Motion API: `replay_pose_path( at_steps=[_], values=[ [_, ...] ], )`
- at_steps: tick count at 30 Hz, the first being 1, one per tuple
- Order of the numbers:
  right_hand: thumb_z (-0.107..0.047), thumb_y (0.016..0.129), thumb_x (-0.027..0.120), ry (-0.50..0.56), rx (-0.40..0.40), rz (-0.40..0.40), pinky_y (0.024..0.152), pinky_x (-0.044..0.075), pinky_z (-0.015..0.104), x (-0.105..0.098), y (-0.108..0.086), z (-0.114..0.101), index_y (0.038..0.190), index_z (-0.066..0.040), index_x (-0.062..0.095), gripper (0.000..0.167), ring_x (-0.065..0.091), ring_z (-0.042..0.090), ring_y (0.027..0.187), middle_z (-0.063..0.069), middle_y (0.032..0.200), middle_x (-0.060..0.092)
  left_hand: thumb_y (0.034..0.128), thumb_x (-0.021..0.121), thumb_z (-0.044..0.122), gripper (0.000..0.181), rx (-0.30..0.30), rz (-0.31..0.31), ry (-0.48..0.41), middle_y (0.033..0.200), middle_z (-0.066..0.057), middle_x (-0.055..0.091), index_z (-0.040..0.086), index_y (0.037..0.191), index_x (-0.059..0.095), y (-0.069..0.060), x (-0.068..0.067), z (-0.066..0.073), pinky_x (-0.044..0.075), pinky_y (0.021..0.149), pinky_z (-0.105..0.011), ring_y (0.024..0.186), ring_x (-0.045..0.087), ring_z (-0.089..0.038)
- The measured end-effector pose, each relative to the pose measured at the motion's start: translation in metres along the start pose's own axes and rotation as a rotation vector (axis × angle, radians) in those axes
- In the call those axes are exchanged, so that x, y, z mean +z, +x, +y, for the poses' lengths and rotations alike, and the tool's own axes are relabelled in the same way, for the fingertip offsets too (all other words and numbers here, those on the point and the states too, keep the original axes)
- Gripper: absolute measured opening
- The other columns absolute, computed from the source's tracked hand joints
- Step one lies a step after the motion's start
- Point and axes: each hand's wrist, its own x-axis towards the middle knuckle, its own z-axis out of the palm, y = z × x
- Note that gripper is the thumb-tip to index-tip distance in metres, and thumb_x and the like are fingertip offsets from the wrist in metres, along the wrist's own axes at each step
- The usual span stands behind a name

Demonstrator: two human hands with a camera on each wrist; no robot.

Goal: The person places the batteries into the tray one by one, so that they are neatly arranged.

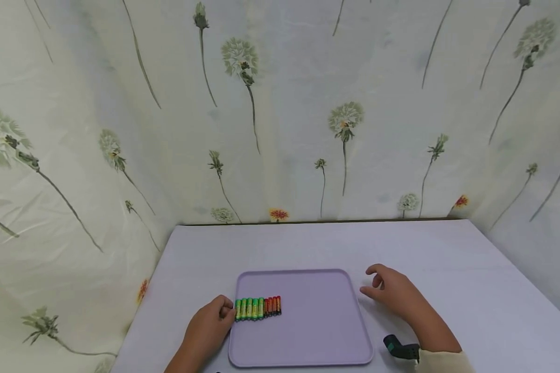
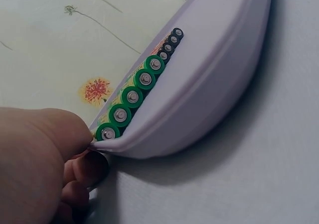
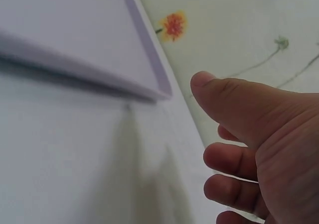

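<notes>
A pale purple tray with a raised rim lies on the table. Along its left side sits a row of batteries: several thicker green ones at the rim, then several thinner red-and-black ones. My left hand pinches the tray's left rim between thumb and fingers, right beside the outermost green battery; the left wrist view shows the thumb on the rim and the fingertips under it. Off the tray's right side, my right hand hovers with loosely bent fingers, holding nothing and apart from the tray.
The white table surrounds the tray and ends at a back edge against flower-printed cloth. More of that cloth hangs at the left and right. A black device is on the right wrist, by a cream sleeve.
</notes>
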Motion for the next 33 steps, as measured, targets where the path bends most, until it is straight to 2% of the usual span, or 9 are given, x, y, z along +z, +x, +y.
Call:
replay_pose_path(
  at_steps=[7,12,19,27,33],
  values=[
    [-0.045,0.091,0.079,-0.021,0.058,-0.024,0.069,0.047,0.037,-0.013,-0.010,0.023,0.132,-0.004,0.060,0.061,0.057,0.017,0.080,0.003,0.099,0.065,0.0988,0.068,0.029,0.011,0.002,-0.002,0.009,0.084,0.014,0.066,0.020,0.105,0.067,-0.001,-0.001,0.000,0.045,0.072,-0.034,0.076,0.056,-0.008],
    [-0.046,0.091,0.079,-0.035,0.098,-0.026,0.067,0.045,0.036,-0.022,-0.019,0.035,0.135,-0.002,0.057,0.066,0.055,0.019,0.077,0.003,0.093,0.062,0.0987,0.068,0.029,0.012,-0.006,0.002,0.011,0.086,0.014,0.067,0.019,0.106,0.067,-0.001,-0.002,-0.001,0.046,0.072,-0.034,0.077,0.057,-0.007],
    [-0.051,0.089,0.080,-0.026,0.152,-0.042,0.067,0.043,0.036,-0.024,-0.025,0.057,0.138,0.002,0.054,0.076,0.054,0.019,0.076,0.002,0.087,0.061,0.0982,0.069,0.029,0.011,-0.011,0.005,0.007,0.086,0.014,0.068,0.020,0.105,0.068,-0.002,0.000,0.000,0.046,0.074,-0.035,0.079,0.058,-0.007],
    [-0.055,0.086,0.081,-0.009,0.147,-0.095,0.069,0.043,0.037,-0.020,-0.028,0.067,0.143,0.002,0.052,0.086,0.053,0.019,0.081,0.002,0.091,0.060,0.0985,0.069,0.029,0.011,0.019,0.015,0.021,0.085,0.014,0.067,0.021,0.105,0.067,0.000,-0.002,-0.001,0.046,0.073,-0.034,0.077,0.057,-0.006],
    [-0.056,0.081,0.085,-0.020,0.129,-0.115,0.072,0.043,0.038,-0.019,-0.026,0.068,0.142,0.001,0.054,0.090,0.052,0.020,0.086,0.004,0.096,0.057,0.0986,0.069,0.029,0.011,0.015,0.011,0.010,0.085,0.014,0.067,0.020,0.105,0.067,-0.001,-0.002,-0.001,0.045,0.072,-0.034,0.077,0.057,-0.007]
  ],
)
